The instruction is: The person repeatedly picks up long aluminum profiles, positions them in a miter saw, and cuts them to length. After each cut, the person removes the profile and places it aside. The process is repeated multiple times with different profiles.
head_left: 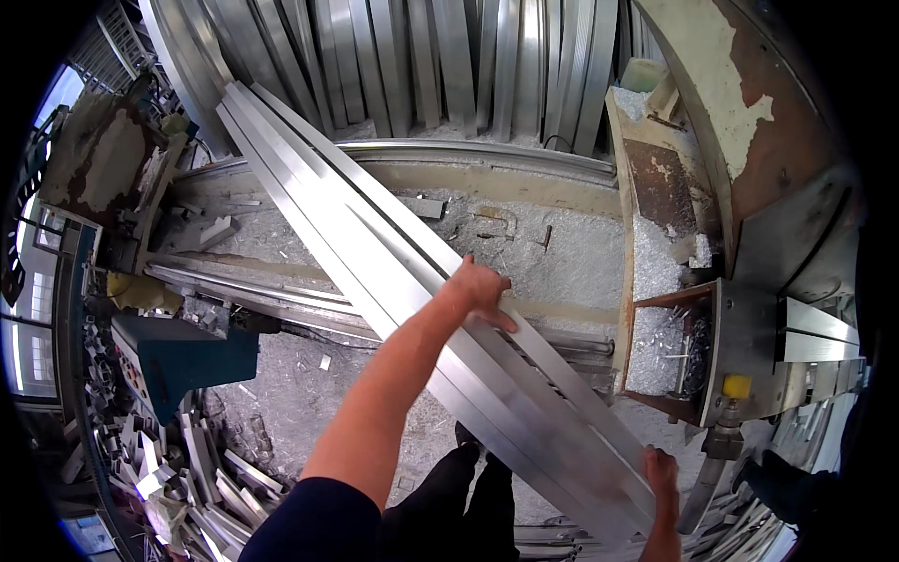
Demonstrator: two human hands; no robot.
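Several long, silvery aluminium profiles (375,253) lie side by side as a bundle, slanting from the far left to the near right in front of me. Near the middle of the bundle, my left hand (482,292) reaches across and is closed on the narrow profile (552,356) along its far edge, fingers over the top. My right hand (661,471) is closed around the bundle's right side near its close end. The undersides of the profiles and part of the fingers are hidden.
A machine bed (552,253) strewn with metal chips runs behind the bundle. More profiles (403,66) stand along the back. A worn machine housing (777,122) rises at right, a teal box (187,361) at left. Offcuts (201,468) are heaped at lower left.
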